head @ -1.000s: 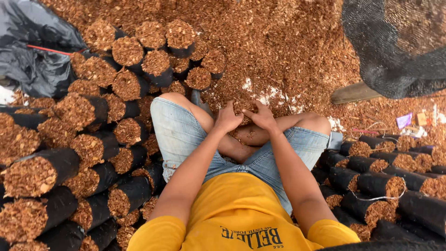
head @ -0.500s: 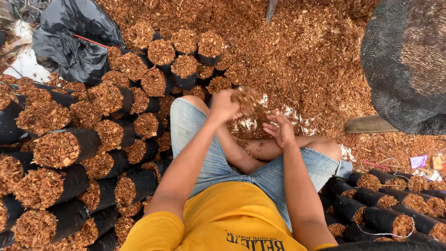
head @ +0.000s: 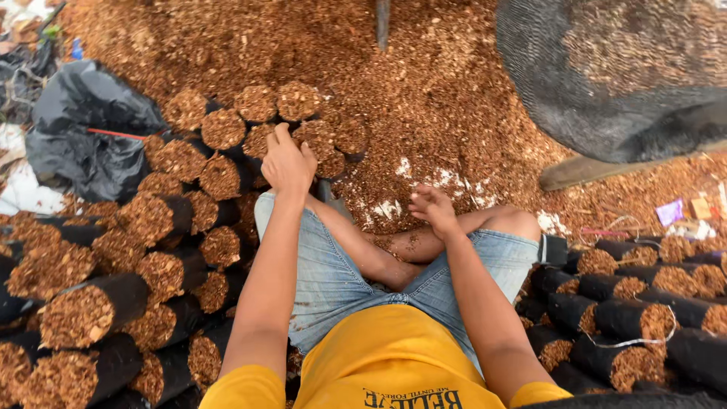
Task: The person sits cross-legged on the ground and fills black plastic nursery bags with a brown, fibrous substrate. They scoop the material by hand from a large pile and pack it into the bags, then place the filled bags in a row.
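Bags (head: 227, 178) of brown chips are lying stacked at my left. My left hand (head: 288, 163) is pressing on a filled black bag (head: 322, 148) at the stack's far end; whether its grip is clenched I cannot tell. My right hand (head: 433, 208) is hovering half-curled, grasping nothing, above my knee (head: 515, 223).

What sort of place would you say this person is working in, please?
Probably a plant-nursery potting area, outdoors or in a shed. A heap of reddish-brown chips covers the ground, stacks of black bags packed with it lie on both sides, and the left hand rests on a filled bag.
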